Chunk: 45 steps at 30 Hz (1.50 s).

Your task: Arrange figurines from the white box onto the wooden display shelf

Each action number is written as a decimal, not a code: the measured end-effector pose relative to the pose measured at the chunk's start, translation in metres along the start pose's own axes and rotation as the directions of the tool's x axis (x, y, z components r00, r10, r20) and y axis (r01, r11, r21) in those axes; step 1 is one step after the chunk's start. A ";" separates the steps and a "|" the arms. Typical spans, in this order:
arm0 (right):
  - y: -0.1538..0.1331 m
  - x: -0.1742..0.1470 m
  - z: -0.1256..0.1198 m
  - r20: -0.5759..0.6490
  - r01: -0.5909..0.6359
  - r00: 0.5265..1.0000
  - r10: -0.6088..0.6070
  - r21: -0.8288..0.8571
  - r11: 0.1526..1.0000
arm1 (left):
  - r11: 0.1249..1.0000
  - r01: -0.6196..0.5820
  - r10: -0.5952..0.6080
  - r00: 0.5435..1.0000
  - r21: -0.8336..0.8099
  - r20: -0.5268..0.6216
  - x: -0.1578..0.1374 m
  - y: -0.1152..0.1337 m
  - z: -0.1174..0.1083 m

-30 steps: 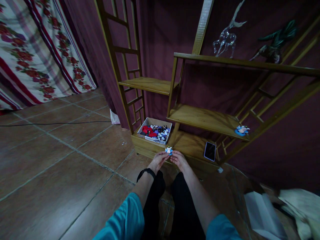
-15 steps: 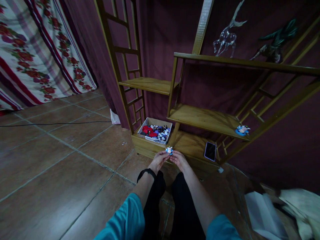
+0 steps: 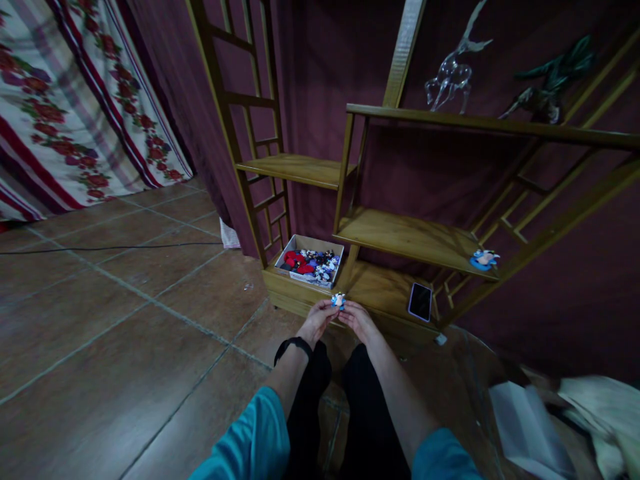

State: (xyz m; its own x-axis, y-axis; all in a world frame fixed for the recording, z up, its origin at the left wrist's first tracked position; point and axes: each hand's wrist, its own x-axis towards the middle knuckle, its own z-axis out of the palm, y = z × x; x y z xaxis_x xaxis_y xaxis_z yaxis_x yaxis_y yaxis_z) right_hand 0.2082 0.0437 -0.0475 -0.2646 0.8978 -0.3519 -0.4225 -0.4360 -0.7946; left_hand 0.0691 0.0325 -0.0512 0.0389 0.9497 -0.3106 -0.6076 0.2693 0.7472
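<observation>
A small blue and white figurine is held up between my two hands, just in front of the low shelf. My left hand pinches it from the left, with a dark band around the wrist. From the other side, the fingertips of my right hand close on it. Just beyond, an open box full of small figures in red, purple, black and white sits on the bottom shelf. A similar blue and white figurine stands at the right end of the middle shelf.
The wooden shelf unit fills the view ahead. A phone lies on its bottom shelf. A clear deer ornament and a dark green sculpture stand on the upper shelf. A white container is on the floor at right.
Both hands keep hold of the figurine in nearly the same place. Only a very slight shift of the view shows.
</observation>
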 end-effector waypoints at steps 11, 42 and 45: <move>-0.005 -0.005 0.005 -0.017 -0.012 1.000 0.012 -0.019 1.000 | 0.999 0.032 -0.032 0.999 -0.043 0.005 -0.001 0.003 0.001; -0.002 -0.003 0.005 -0.056 -0.002 0.998 -0.002 -0.083 0.997 | 0.993 0.085 -0.092 0.992 -0.080 -0.087 -0.007 0.010 0.004; -0.002 -0.003 0.005 -0.053 0.002 0.999 -0.007 -0.095 0.995 | 0.993 0.086 -0.093 0.992 -0.078 -0.088 -0.008 0.011 0.005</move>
State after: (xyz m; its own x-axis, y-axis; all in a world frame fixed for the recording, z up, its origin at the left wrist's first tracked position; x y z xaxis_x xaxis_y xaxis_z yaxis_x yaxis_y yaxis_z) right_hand 0.2060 0.0414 -0.0424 -0.2153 0.9029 -0.3721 -0.3387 -0.4264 -0.8387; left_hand 0.0663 0.0286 -0.0377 0.0248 0.9028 -0.4294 -0.6621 0.3366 0.6695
